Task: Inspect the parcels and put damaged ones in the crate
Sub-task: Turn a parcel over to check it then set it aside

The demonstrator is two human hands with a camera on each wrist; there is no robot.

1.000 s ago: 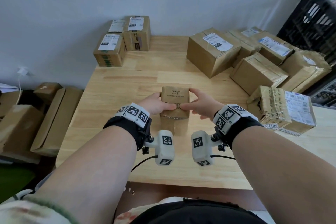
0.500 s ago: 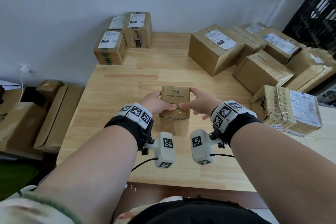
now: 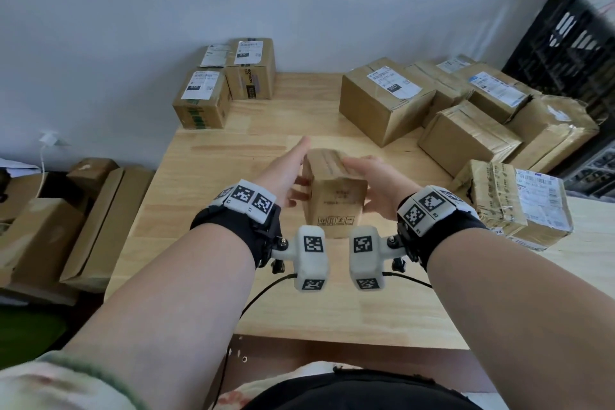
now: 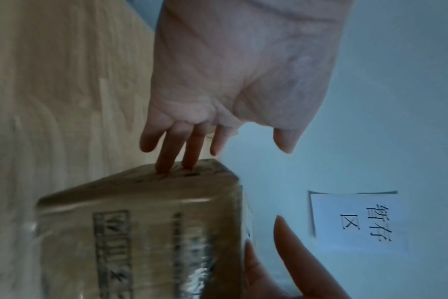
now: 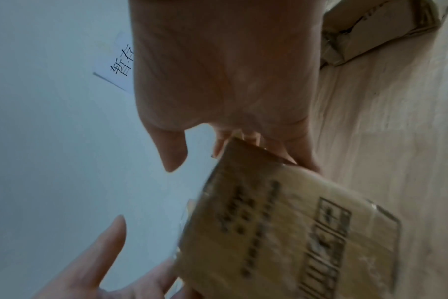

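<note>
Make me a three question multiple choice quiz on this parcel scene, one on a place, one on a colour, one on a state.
1. Where is the black crate?
A. far right of the table
B. on the floor at left
C. in front of the person

2. What colour is the table?
A. white
B. light wood
C. grey

3. How is the small parcel held?
A. lying untouched
B. between both hands
C. left hand only

Answers: A, it stands beyond the right-hand boxes. B, pale wood grain shows. B, the left hand and right hand touch opposite sides.
</note>
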